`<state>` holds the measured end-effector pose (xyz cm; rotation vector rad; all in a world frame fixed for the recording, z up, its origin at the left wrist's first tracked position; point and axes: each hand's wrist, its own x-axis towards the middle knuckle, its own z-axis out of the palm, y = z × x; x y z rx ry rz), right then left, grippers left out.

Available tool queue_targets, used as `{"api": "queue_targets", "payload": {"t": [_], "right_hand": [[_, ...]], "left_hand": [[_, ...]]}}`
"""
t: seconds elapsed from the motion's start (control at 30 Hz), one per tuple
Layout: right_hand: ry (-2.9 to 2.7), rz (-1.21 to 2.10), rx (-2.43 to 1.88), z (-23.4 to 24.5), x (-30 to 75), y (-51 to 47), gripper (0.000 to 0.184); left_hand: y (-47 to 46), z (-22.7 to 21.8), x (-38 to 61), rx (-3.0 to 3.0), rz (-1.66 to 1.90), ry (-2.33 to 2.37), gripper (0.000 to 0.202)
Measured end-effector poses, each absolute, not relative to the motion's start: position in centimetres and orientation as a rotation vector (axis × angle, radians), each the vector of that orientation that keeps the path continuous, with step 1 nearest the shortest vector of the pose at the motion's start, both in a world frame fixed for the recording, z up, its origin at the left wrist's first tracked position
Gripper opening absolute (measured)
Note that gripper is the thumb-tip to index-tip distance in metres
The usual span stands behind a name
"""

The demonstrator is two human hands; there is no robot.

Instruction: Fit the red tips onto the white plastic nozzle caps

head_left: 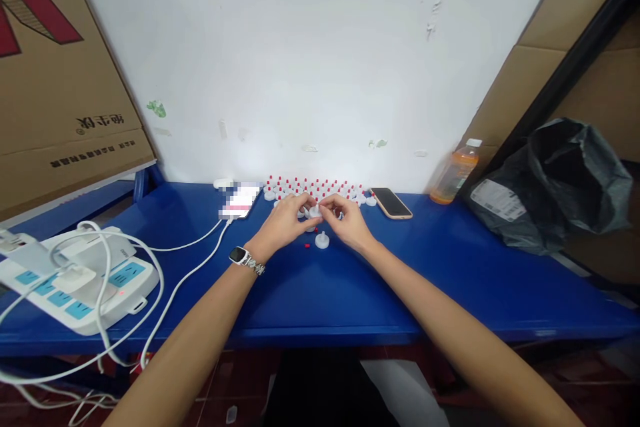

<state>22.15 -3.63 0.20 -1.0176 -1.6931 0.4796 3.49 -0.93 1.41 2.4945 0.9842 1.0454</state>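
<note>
My left hand (289, 219) grips a white nozzle cap (314, 211) by its round base, with the spout upward. At the top of that cap the fingertips of my right hand (347, 219) are pinched together; whether a red tip is between them is hidden. Just below the hands a white nozzle cap without a red tip (322, 241) stands upright on the blue table. Beside it lies a loose red tip (307, 246), and another is partly hidden under my fingers. Behind my hands, several white caps with red tips (300, 185) stand in rows along the wall.
A lit phone (243, 200) on a white cable lies to the left, a dark-screened phone (391, 203) to the right. A power strip (125, 273) with tangled cables covers the left end. An orange drink bottle (455, 172) and a black plastic bag (555, 187) stand at right.
</note>
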Motion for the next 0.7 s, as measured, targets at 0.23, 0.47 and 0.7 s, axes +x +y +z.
{"api": "queue_targets", "payload": {"t": [0.23, 0.47, 0.7], "right_hand": [[-1.726, 0.494, -1.019, 0.3, 21.9, -3.8, 0.019], [-1.684, 0.323, -1.165, 0.3, 23.7, -3.0, 0.012], [-1.862, 0.351, -1.339, -0.1, 25.2, -2.6, 0.008]], "left_hand": [[-1.2, 1.6, 3.6, 2.526, 1.018, 1.006, 0.024], [-1.2, 2.7, 2.4, 2.416, 0.941, 0.962, 0.035], [-2.7, 2.9, 2.3, 2.301, 0.255, 0.936, 0.044]]}}
